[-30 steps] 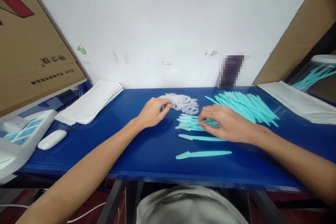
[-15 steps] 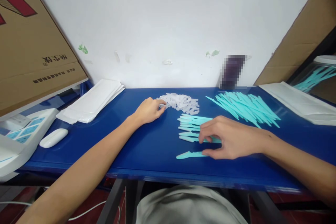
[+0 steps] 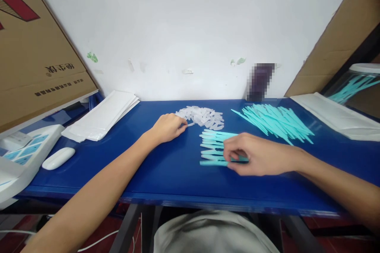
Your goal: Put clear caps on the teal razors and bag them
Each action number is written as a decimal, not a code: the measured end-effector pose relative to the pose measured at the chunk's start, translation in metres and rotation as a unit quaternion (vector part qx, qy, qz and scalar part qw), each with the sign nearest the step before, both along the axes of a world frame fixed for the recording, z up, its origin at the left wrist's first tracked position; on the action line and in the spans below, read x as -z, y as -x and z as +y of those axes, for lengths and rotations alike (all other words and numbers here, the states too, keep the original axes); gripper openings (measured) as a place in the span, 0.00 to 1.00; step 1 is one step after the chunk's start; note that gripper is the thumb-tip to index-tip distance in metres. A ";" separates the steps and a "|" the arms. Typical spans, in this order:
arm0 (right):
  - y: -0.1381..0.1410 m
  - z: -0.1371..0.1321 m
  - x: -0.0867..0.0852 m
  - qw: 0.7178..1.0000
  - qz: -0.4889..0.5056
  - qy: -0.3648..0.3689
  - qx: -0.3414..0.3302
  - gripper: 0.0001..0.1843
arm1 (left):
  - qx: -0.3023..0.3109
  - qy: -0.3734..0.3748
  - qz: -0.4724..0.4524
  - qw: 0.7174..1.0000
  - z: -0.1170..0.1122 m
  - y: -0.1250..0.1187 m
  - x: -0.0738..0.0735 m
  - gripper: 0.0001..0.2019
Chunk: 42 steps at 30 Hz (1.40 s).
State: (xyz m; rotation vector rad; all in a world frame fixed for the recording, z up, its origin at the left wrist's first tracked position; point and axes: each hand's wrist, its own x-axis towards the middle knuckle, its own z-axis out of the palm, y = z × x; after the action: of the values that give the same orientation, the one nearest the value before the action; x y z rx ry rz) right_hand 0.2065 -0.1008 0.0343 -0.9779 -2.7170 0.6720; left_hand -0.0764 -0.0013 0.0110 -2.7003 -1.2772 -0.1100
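Blue table (image 3: pixel 166 166) against a white wall, seen from a seated position. Far to the left of our left hand: a tilted cardboard box (image 3: pixel 32 67), a white device with blue keys (image 3: pixel 20 154), and a white mouse-shaped object (image 3: pixel 58 157). Nearer that hand, up and to its left, lies a stack of white sleeves (image 3: pixel 103 114).

Our left hand (image 3: pixel 168 127) rests on the table with its fingers curled. Its tips touch the near-left edge of the heap of clear caps (image 3: pixel 204 115), at one cap lying loose there. We cannot tell whether that cap is actually pinched.

Between our two hands lies the row of teal sticks (image 3: pixel 213 142), laid side by side with their ends pointing left.

Our right hand (image 3: pixel 258 154) is curled down, thumb and fingers closed on a teal stick (image 3: pixel 212 162). This stick is at the near end of that row and just touches the row.

Beyond the right hand is a loose pile of teal sticks (image 3: pixel 276 120). Further right are flat white bags (image 3: pixel 335 116) and a clear jar (image 3: pixel 356 83) holding more sticks.

Our reading: the step in hand is squaring the held stick into the row while the left hand works at the caps. Lifting a single cap would call for a fine fingertip pinch so the heap is not dragged along.
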 end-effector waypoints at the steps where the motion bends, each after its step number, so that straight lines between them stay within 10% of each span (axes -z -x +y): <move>1: -0.001 0.002 0.001 0.998 0.043 -0.035 0.014 0.04 | 0.004 -0.004 0.010 1.000 -0.001 0.000 -0.001 0.15; 9: -0.009 0.019 0.013 0.949 0.107 -0.267 0.131 0.10 | 0.000 -0.026 0.052 0.998 -0.003 0.001 -0.001 0.11; 18: -0.012 0.028 0.017 0.950 0.050 -0.192 0.243 0.22 | 0.082 -0.044 -0.083 0.992 -0.011 -0.001 -0.008 0.11; 42: -0.007 0.018 0.015 0.961 -0.003 -0.243 0.130 0.20 | 0.165 0.006 -0.177 0.970 -0.031 -0.024 0.004 0.12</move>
State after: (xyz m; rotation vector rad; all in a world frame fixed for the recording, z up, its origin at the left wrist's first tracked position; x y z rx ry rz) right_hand 0.2140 -0.0831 0.0193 -1.1633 -2.4989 -0.0486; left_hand -0.0520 -0.0327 0.0074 -2.9713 -0.8827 -0.6509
